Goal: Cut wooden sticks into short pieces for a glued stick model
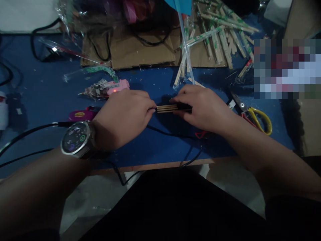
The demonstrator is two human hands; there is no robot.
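Observation:
A short row of thin wooden sticks [167, 108] lies side by side between my two hands, just above the blue tabletop. My left hand [127, 108] pinches the left end of the row with closed fingers. From the other side, my right hand [200, 103] grips it between thumb and fingers, which partly hide a dark section at that end. Behind my left hand is a pink glue gun [122, 84] with a small red light. A purple object [81, 115] sits near my left wrist, partly hidden. To the right of my right hand lie scissors [260, 118] with a yellow handle.
Wrapped chopsticks [215, 40] are heaped at the back right on flattened cardboard [142, 50]. Black cables [170, 134] run across the blue table [150, 150], some beneath my hands. Clear plastic wrapping [72, 20] is bunched at the back left. The table's front edge is close to my body.

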